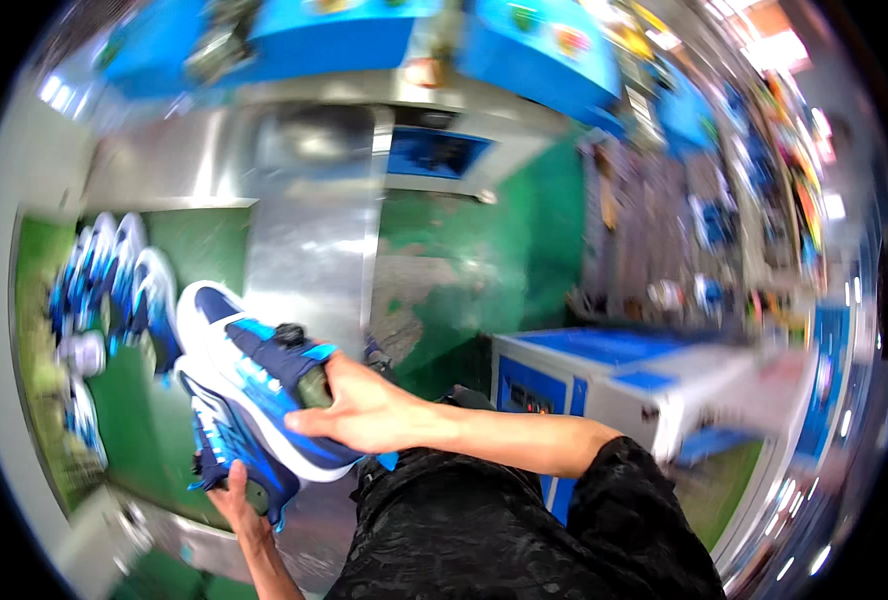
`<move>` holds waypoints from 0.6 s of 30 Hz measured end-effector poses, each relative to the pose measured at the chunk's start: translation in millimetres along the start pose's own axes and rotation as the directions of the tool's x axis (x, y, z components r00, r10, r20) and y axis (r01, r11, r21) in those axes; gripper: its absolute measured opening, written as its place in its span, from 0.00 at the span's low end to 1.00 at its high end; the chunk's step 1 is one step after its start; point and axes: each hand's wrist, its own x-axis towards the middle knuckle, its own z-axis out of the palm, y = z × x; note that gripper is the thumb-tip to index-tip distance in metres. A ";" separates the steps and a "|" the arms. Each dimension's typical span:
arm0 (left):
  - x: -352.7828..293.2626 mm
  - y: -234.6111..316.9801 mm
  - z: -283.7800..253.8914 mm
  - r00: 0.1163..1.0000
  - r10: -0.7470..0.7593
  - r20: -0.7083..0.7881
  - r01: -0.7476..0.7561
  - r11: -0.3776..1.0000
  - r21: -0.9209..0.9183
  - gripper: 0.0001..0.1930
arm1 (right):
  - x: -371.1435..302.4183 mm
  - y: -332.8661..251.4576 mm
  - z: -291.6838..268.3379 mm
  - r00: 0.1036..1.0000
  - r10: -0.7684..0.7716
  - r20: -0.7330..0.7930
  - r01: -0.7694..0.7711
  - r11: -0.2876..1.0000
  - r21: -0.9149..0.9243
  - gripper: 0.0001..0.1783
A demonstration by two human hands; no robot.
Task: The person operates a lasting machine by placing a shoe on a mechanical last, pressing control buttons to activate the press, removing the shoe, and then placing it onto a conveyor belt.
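Observation:
Two blue sneakers with white soles are in my hands, held side by side with their soles close together. My right hand is closed round the heel and collar of the upper sneaker, its thumb along the side. Lower down, my left hand grips the other sneaker near its heel opening. A dark object, perhaps a lace bundle, sits on top of the upper sneaker. Both toes point up and to the left. The upper sneaker partly covers the lower one.
Several similar sneakers stand on a green surface at the left. Beside them runs a shiny metal table. Blue machines line the far side. A white and blue cabinet stands at the right, with a blurred rack beyond.

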 end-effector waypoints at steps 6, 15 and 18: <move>-3.4 44.9 22.6 0.710 0.235 0.664 -0.299 0.954 -0.017 0.44 | -212.1 30.8 76.2 0.720 -0.477 -0.505 0.281 0.865 -0.416 0.41; -266.3 26.2 45.2 -0.101 -0.502 0.859 0.048 0.860 0.508 0.38 | -572.4 170.9 311.4 -0.192 0.010 -0.981 0.323 0.945 -0.054 0.36; -392.9 39.3 79.8 -0.354 -0.570 0.741 0.111 0.762 0.638 0.38 | -609.4 199.1 349.3 -0.635 0.122 -0.763 0.090 0.992 0.083 0.40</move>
